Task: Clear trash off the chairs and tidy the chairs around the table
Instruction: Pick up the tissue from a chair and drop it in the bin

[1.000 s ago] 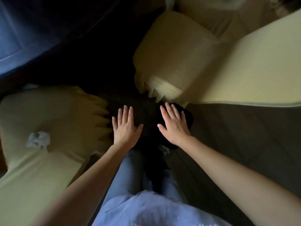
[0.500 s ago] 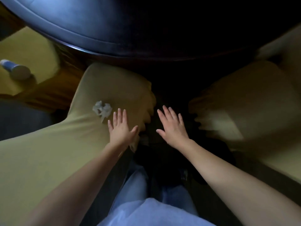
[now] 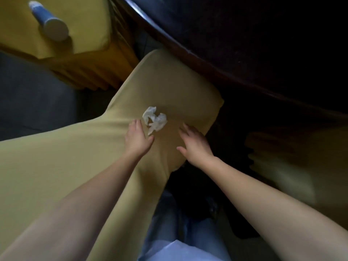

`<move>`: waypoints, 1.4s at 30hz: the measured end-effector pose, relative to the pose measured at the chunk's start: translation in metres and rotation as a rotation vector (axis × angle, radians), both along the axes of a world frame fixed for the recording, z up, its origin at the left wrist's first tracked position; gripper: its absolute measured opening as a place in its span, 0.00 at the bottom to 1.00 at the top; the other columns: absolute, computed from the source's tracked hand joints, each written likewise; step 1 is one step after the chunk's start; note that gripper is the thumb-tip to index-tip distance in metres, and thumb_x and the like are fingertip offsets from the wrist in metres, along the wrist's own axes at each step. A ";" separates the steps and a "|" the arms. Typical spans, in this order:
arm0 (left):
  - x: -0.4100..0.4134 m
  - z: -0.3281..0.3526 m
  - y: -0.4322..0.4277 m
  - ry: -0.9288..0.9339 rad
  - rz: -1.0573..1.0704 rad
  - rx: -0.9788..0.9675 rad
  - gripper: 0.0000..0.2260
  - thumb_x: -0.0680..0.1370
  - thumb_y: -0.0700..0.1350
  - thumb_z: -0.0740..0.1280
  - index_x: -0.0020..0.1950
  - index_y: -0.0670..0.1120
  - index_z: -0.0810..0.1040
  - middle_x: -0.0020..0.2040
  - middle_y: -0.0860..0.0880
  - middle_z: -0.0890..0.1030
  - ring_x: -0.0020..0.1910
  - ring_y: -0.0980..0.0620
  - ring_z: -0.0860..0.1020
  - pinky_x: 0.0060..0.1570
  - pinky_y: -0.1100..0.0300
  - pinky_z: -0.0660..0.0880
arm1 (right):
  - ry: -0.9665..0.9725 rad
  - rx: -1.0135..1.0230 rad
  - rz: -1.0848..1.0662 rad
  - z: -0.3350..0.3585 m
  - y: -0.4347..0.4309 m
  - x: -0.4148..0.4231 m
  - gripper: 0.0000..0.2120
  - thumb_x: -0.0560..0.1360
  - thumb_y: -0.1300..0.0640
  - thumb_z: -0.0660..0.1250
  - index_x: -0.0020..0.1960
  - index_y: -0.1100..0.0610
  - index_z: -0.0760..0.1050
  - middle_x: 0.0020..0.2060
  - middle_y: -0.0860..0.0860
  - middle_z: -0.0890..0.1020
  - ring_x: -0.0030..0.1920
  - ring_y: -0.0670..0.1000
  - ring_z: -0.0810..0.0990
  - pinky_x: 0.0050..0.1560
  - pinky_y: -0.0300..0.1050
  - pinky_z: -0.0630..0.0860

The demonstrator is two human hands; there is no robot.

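A crumpled white tissue lies on the seat of a chair in a yellow cover in front of me. My left hand hovers over the seat just left of and below the tissue, fingers straight, holding nothing. My right hand is spread above the seat's right side, also with nothing in it. A blue and white cup lies on its side on a second yellow chair at the upper left.
The dark round table fills the upper right, its rim overlapping the near chair's front edge. A third covered chair sits blurred at the right. Grey floor shows at the left. My legs are below.
The view swung left, bringing the chair with the tissue to the centre. Both hands moved over its seat, on either side of the tissue. The cup's chair came further into view.
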State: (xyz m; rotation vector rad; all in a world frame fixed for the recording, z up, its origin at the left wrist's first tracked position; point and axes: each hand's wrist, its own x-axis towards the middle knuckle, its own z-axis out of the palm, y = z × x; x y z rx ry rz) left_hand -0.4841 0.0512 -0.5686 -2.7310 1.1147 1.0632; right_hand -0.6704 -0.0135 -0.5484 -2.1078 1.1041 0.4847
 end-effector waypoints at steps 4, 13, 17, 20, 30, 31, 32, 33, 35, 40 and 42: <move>0.034 -0.018 -0.024 0.061 0.123 0.014 0.31 0.76 0.48 0.68 0.75 0.41 0.60 0.72 0.41 0.67 0.70 0.42 0.67 0.66 0.49 0.67 | -0.013 0.056 0.068 -0.026 -0.007 0.034 0.32 0.78 0.50 0.64 0.77 0.57 0.55 0.78 0.54 0.53 0.77 0.55 0.53 0.75 0.51 0.57; 0.065 -0.076 -0.065 0.219 0.202 0.014 0.25 0.75 0.51 0.68 0.70 0.47 0.67 0.66 0.42 0.73 0.61 0.43 0.75 0.57 0.51 0.75 | -0.084 0.163 -0.322 -0.096 -0.011 0.086 0.33 0.76 0.50 0.66 0.75 0.50 0.54 0.74 0.48 0.61 0.70 0.53 0.65 0.59 0.54 0.74; 0.068 -0.093 -0.059 0.133 0.099 0.022 0.19 0.75 0.52 0.69 0.64 0.50 0.73 0.61 0.43 0.75 0.53 0.45 0.77 0.46 0.56 0.74 | -0.131 0.159 -0.486 -0.115 -0.011 0.107 0.28 0.73 0.53 0.69 0.70 0.53 0.62 0.69 0.50 0.64 0.66 0.53 0.68 0.53 0.48 0.72; 0.068 -0.098 -0.057 0.144 0.102 -0.044 0.14 0.74 0.47 0.69 0.59 0.47 0.77 0.56 0.44 0.79 0.52 0.46 0.79 0.45 0.57 0.75 | -0.117 0.150 -0.539 -0.122 -0.010 0.119 0.22 0.73 0.55 0.68 0.65 0.55 0.68 0.68 0.52 0.63 0.63 0.54 0.70 0.52 0.47 0.72; 0.039 -0.087 -0.065 0.245 0.296 -0.093 0.09 0.72 0.41 0.68 0.51 0.44 0.79 0.50 0.45 0.83 0.49 0.47 0.81 0.42 0.58 0.75 | -0.072 0.221 -0.643 -0.111 -0.020 0.089 0.12 0.76 0.57 0.64 0.59 0.52 0.75 0.61 0.52 0.72 0.56 0.53 0.76 0.49 0.45 0.73; 0.032 -0.083 -0.066 0.252 0.307 -0.096 0.09 0.72 0.41 0.68 0.52 0.44 0.78 0.50 0.45 0.83 0.49 0.47 0.81 0.42 0.58 0.76 | -0.067 0.234 -0.671 -0.106 -0.020 0.080 0.11 0.76 0.57 0.65 0.58 0.52 0.76 0.60 0.51 0.72 0.54 0.52 0.76 0.48 0.45 0.73; 0.024 -0.078 -0.067 0.259 0.311 -0.101 0.09 0.73 0.41 0.68 0.52 0.44 0.78 0.50 0.45 0.83 0.48 0.47 0.81 0.43 0.58 0.76 | -0.062 0.246 -0.700 -0.102 -0.020 0.070 0.10 0.76 0.57 0.65 0.57 0.53 0.76 0.60 0.51 0.72 0.52 0.51 0.75 0.46 0.45 0.73; 0.015 -0.073 -0.067 0.270 0.314 -0.108 0.09 0.73 0.41 0.67 0.53 0.44 0.78 0.50 0.45 0.83 0.48 0.47 0.81 0.43 0.59 0.75 | -0.061 0.253 -0.724 -0.096 -0.021 0.058 0.09 0.76 0.56 0.66 0.56 0.54 0.76 0.59 0.51 0.72 0.49 0.50 0.74 0.45 0.43 0.71; -0.007 -0.061 -0.066 0.290 0.312 -0.120 0.09 0.73 0.41 0.67 0.53 0.43 0.78 0.49 0.44 0.84 0.48 0.47 0.82 0.45 0.59 0.76 | -0.070 0.244 -0.759 -0.084 -0.021 0.031 0.07 0.75 0.57 0.67 0.52 0.54 0.75 0.57 0.52 0.72 0.47 0.49 0.72 0.44 0.41 0.68; -0.073 -0.031 -0.050 0.357 0.227 -0.108 0.07 0.73 0.41 0.67 0.50 0.45 0.77 0.44 0.44 0.84 0.45 0.46 0.82 0.40 0.61 0.73 | -0.054 0.194 -0.839 -0.046 -0.012 -0.055 0.04 0.74 0.58 0.67 0.47 0.52 0.73 0.50 0.51 0.73 0.45 0.47 0.71 0.43 0.38 0.64; -0.106 -0.018 -0.043 0.381 0.126 -0.087 0.05 0.74 0.42 0.67 0.49 0.46 0.75 0.40 0.48 0.82 0.42 0.48 0.81 0.36 0.61 0.71 | -0.054 0.185 -0.897 -0.034 -0.001 -0.091 0.02 0.75 0.58 0.66 0.48 0.54 0.75 0.46 0.50 0.75 0.45 0.48 0.74 0.37 0.39 0.65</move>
